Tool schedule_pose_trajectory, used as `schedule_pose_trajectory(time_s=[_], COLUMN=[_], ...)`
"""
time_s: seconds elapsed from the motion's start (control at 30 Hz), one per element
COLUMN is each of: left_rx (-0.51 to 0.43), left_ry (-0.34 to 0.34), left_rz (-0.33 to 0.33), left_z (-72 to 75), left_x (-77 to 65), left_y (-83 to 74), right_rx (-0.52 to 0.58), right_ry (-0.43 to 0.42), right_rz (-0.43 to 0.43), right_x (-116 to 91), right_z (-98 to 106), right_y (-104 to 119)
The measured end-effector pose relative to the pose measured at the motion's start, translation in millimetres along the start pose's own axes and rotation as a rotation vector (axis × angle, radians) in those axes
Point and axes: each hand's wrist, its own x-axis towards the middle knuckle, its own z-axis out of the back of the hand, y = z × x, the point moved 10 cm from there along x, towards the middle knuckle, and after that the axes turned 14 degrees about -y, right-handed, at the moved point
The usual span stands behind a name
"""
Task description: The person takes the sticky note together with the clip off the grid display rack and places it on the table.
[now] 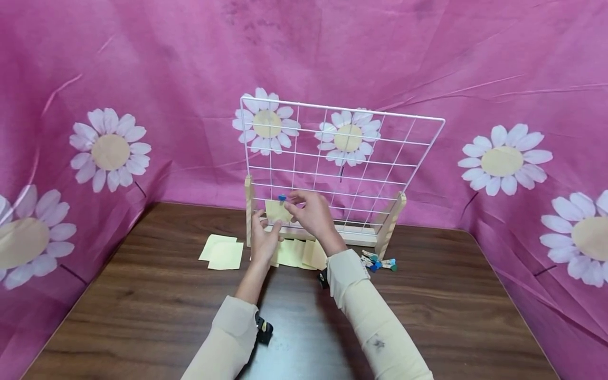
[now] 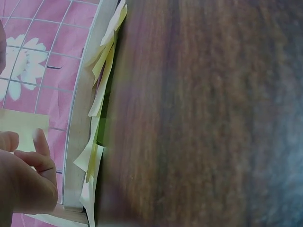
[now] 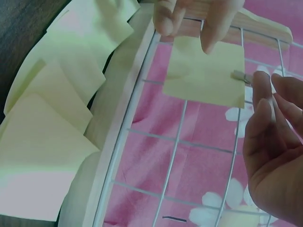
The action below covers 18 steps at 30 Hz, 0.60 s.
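Observation:
A pale yellow sticky note (image 1: 277, 210) hangs against the lower left of a white wire grid (image 1: 351, 141). A small wooden clothespin (image 3: 240, 76) sits at the note's upper edge, its blue top showing in the head view. My right hand (image 1: 311, 212) is beside that clothespin, fingers bent, tips right by its end with nothing seen pinched between them. At the note's lower edge is my left hand (image 1: 265, 240), thumb and fingers spread, one fingertip overlapping the paper in the right wrist view.
Two loose notes (image 1: 226, 255) overlap on the wooden table (image 1: 157, 295) at left. More notes (image 1: 291, 253) lie fanned along the grid's wooden base (image 1: 356, 236). Several clothespins with blue and green tops (image 1: 378, 262) are heaped right of the right forearm. A pink flowered cloth (image 1: 190, 63) surrounds the table.

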Motion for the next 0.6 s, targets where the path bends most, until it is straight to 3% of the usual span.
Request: schedule_pose_trajectory(time_s=[0.27, 0.37, 0.6], left_rx=[0.041, 0.064, 0.149], left_ry=[0.003, 0.008, 0.010], left_rz=[-0.037, -0.052, -0.085], left_z=[1.1, 1.2, 2.5], left_x=[2.0, 3.9, 5.0], left_y=[-0.2, -1.4, -5.8], right_rx=[0.001, -0.014, -0.171], right_ry=[-0.045, -0.050, 0.018], right_rz=[0.053, 0.037, 0.048], right_x=[-3.6, -2.6, 1.9], right_z=[-6.3, -8.5, -17.6], right_y=[5.6, 4.5, 7.4])
